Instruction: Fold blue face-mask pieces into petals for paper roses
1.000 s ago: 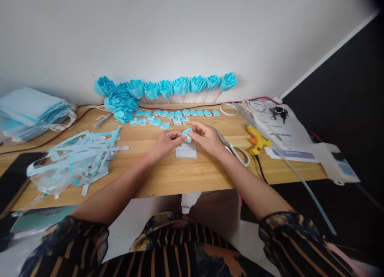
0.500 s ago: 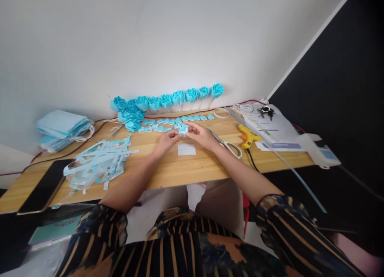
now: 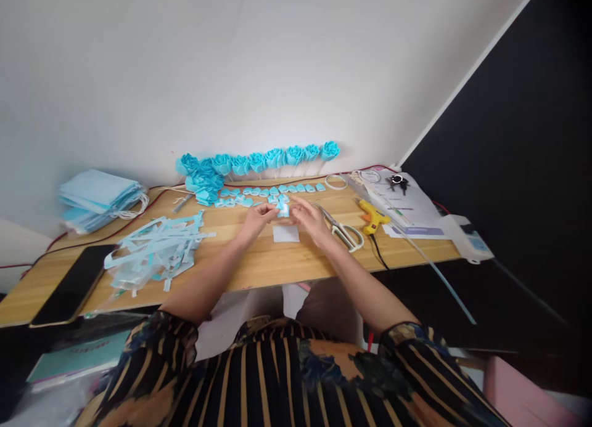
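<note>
My left hand and my right hand meet over the middle of the wooden table, both pinching a small folded blue petal between their fingertips. Just below the hands lies a pale rectangular cut piece. Behind them a row of finished blue petals runs across the table. Farther back, blue fabric roses lean against the white wall.
Scissors and a yellow glue gun lie right of my right hand, with papers and keys beyond. A heap of cut strips, a black phone and stacked blue masks are on the left.
The view has pulled back and tilted, so the table looks smaller and lower. Both hands stay together on the petal, shifted slightly as the fingers work it.
</note>
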